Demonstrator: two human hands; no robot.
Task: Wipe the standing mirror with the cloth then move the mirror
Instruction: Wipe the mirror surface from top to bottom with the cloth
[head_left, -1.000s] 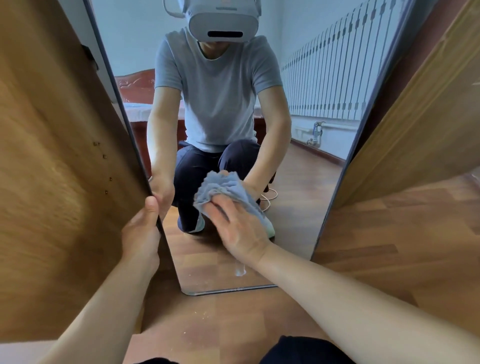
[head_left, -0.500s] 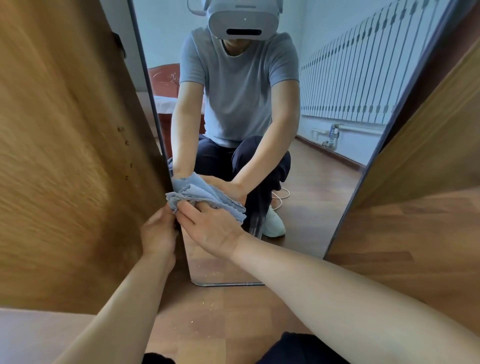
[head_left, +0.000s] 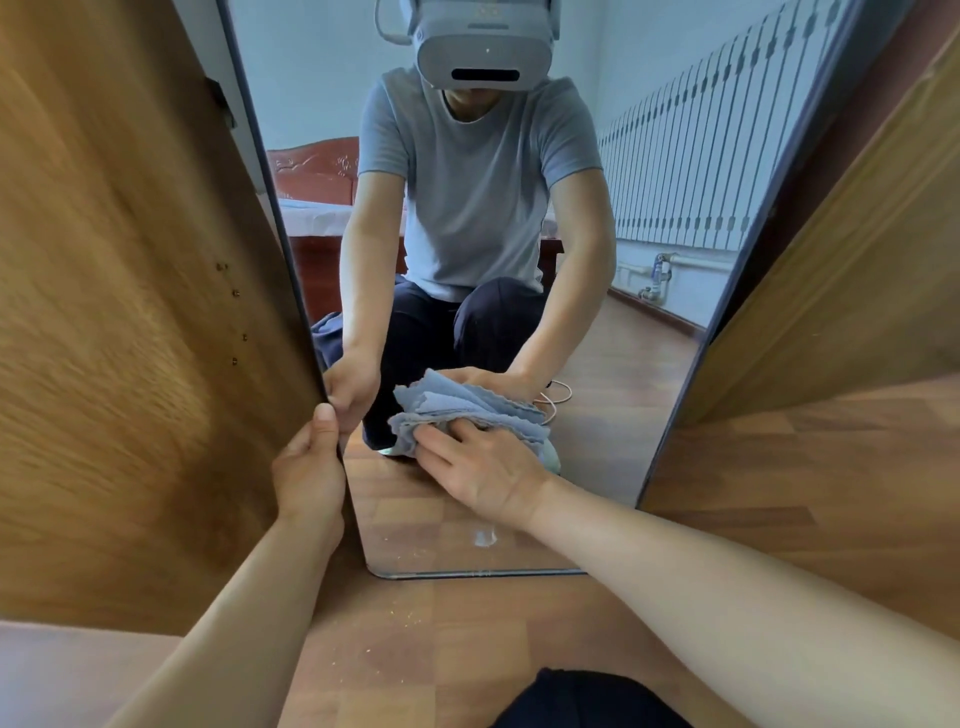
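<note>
The right grip (head_left: 483, 467) is released: its fingers lie spread and flat over the bunched blue cloth (head_left: 467, 408), pressing it onto the glass rather than clutching it. The left grip (head_left: 310, 467) is clenched on the left edge of the mirror (head_left: 597, 441), thumb up along the front of the frame and the other fingers hidden behind it. The cloth sits low on the glass, left of centre, near that steadying hand. The mirror stands on the wooden floor (head_left: 441, 649), bottom edge touching the boards, between the left panel (head_left: 130, 312) and the right panel (head_left: 857, 260), both of wood.

The step in hand looks to be the wiping; the move is not yet begun. A whitish smudge (head_left: 485, 538) shows just below the cloth, near the bottom edge, so the lower glass seems unfinished.

To do it well, the flat hand should carry the cloth down over that mark in overlapping strokes, with even pressure across the palm. The bunched folds probably touch the glass only in part, so spreading the cloth wider would cover more. Bare fingertips should stay inside the cloth's edge, or they will likely print the glass. The left grip should answer each push, since a freestanding mirror may tip back or slide on smooth boards.
</note>
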